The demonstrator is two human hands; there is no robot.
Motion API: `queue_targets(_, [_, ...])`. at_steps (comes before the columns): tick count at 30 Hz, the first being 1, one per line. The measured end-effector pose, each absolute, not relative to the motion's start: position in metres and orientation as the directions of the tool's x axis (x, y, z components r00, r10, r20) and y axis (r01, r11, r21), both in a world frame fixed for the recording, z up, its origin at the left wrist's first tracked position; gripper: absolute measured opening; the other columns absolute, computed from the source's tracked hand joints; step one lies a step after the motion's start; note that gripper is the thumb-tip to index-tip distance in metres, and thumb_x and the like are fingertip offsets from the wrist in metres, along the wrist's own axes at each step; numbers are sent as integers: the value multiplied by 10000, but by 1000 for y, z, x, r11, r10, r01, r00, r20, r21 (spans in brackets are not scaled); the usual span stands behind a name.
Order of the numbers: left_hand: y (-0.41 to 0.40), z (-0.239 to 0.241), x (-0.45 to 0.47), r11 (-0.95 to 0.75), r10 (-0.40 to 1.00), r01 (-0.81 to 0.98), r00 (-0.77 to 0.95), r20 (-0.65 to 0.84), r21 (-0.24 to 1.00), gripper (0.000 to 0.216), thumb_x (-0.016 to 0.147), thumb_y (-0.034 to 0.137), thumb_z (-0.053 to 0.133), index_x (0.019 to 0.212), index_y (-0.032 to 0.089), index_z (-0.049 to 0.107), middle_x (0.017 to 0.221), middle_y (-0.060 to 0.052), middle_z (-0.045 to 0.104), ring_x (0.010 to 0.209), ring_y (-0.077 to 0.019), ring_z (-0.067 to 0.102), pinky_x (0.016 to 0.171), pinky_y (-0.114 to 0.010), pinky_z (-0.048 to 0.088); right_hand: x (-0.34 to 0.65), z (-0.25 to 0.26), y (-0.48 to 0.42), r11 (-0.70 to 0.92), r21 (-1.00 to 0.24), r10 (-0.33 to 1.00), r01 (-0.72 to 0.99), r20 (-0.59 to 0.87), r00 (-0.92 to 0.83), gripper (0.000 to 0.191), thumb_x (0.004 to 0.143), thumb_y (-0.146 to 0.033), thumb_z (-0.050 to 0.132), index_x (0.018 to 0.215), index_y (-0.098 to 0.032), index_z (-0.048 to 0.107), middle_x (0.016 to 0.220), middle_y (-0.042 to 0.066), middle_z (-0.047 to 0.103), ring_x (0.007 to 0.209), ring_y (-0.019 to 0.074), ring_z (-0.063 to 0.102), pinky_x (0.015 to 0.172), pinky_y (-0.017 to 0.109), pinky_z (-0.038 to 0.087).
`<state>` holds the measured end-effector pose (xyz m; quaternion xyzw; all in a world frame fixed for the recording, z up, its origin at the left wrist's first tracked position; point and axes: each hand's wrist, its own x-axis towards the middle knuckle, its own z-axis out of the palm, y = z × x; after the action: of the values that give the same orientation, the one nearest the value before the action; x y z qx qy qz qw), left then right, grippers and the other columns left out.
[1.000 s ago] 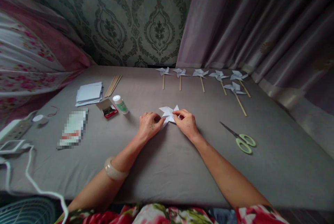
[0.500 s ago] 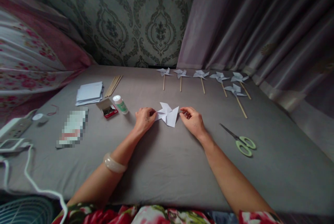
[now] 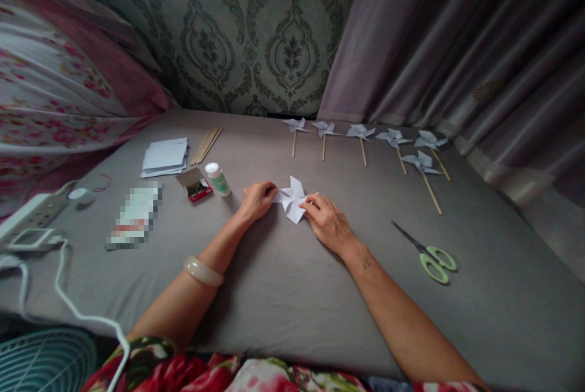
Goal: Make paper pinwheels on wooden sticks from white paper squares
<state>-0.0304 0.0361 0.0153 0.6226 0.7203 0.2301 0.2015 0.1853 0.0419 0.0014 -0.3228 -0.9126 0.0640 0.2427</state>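
Observation:
A white paper pinwheel (image 3: pixel 291 198) without a stick is held between my two hands, just above the grey cloth surface. My left hand (image 3: pixel 259 199) pinches the tip of its left blade between thumb and fingers. On the other side, my right hand (image 3: pixel 329 221) has its thumb and fingers closed on the right blade, covering part of it. A glue stick (image 3: pixel 218 180) with a white cap stands left of my left hand. Beside it lies an open red box (image 3: pixel 197 188) with small dark items inside. Scissors (image 3: pixel 429 253) with green handles rest right of my right hand.
Several pinwheels on sticks (image 3: pixel 361 133) lie along the back right. At the back left are wooden sticks (image 3: pixel 206 146) and a stack of white paper (image 3: pixel 165 156). A power strip (image 3: pixel 34 219) with a white cable (image 3: pixel 86 317) sits at the left edge.
My right hand has moved left and over the pinwheel's right blade, which was more exposed before. My left hand keeps its pinch. The whole view has shifted slightly.

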Motion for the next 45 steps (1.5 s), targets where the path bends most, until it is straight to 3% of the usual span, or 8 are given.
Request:
queue_targets(5, [36,14,-31,97,992,801,-129,12,590,263,845,286,463,924,183,692,898,-65,721,808,-206,616,747,-329,392,184,3,40,790,-285,612,543,437,-660,200,925,-204,463,1020,-220,637,1019,89,604,945,201,569,824,331,470])
queue_targets(10, [36,15,-29,77,993,817,-114,28,572,249,856,273,462,909,187,689,892,-66,718,832,-214,607,774,-345,374,181,4,35,814,-249,579,525,413,-702,200,917,-162,449,946,-193,644,999,87,611,899,183,576,809,312,462])
queue_targets(15, [25,13,-25,22,973,879,-128,190,477,202,857,282,512,954,197,668,971,-79,694,941,-233,549,834,-377,336,179,5,31,807,-235,590,542,374,-715,182,899,-137,463,894,-182,639,957,86,628,839,182,586,784,309,460])
queue_targets(18, [14,12,-20,-143,957,906,25,288,398,188,879,309,515,921,226,678,988,-65,688,966,-220,524,871,-385,303,180,5,30,805,-251,593,537,343,-728,171,891,-135,478,888,-191,639,939,83,627,833,182,594,772,301,459])
queue_targets(22, [1,10,-13,-365,921,875,288,263,318,223,901,331,492,861,248,695,961,-47,688,953,-212,518,880,-391,281,181,4,29,808,-255,589,532,310,-746,175,895,-140,470,896,-187,639,930,78,630,840,179,600,769,286,457])
queue_targets(29, [-2,11,-8,-380,916,894,327,232,238,254,917,288,450,877,243,697,965,-57,673,942,-213,501,871,-397,283,177,8,26,689,-363,722,627,264,-640,134,865,-149,506,883,-204,627,920,58,644,836,169,610,728,259,452])
queue_targets(34, [-2,8,-8,-394,907,890,337,252,231,248,918,274,443,876,232,684,958,-63,668,944,-221,498,858,-398,283,171,11,20,659,-340,751,671,258,-607,135,880,-211,510,853,-206,642,922,69,660,840,181,622,691,260,446])
queue_targets(45, [-3,9,-7,-391,908,896,337,248,213,274,930,285,414,909,234,682,962,-66,664,951,-223,497,886,-411,276,166,0,31,379,-701,910,604,163,-381,60,819,-248,613,830,-236,671,793,18,718,722,169,657,700,283,479])
